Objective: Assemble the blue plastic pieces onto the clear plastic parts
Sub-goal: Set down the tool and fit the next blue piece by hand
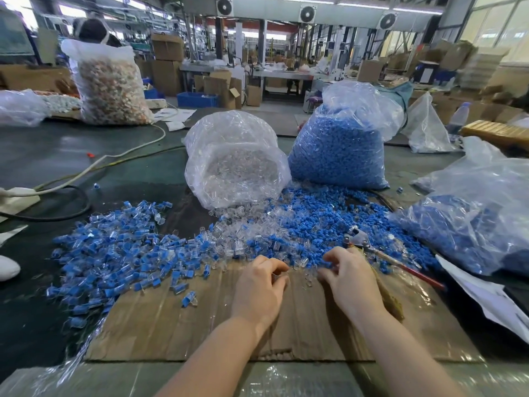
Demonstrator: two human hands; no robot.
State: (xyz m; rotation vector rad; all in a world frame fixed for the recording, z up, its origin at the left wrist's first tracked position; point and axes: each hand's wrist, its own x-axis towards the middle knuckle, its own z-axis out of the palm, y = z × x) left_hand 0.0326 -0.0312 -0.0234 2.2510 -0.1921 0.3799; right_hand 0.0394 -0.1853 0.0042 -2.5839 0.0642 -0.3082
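Cardboard sheet (177, 328) is lying nearest, flat on the dark table (57, 156), both forearms reaching over it. Left hand (262, 282) is curling its fingers at the sheet's far edge, pinching what looks like a small clear plastic part (278, 277) between thumb and fingertips; exact grip is blurry. Right hand (347, 275) is hovering just beside it to the right, fingers bent down into the loose mix; can't tell whether it is gripping a piece.

Loose blue plastic pieces (323, 222) are spreading far right of the hands. Loose clear parts (237, 224) are spilling from the tipped clear bag (234, 159) in the far centre. Assembled pieces (120, 247) are piling up on the left. Full blue bag (337, 147) is standing far right, another blue bag (469, 224) lying at right. Pliers (372, 247) with red handles are lying just right of the right hand.

Risks, as judged:
- clear parts are hard to see on the cardboard, so fingers are likely grabbing two or none
- small pinch grip, part could be slipping during the press-on
- blue piece going on crooked if not lined up
- piles are touching, so finished and loose pieces could be mixing
- tipped bag could be dumping more parts into the work area
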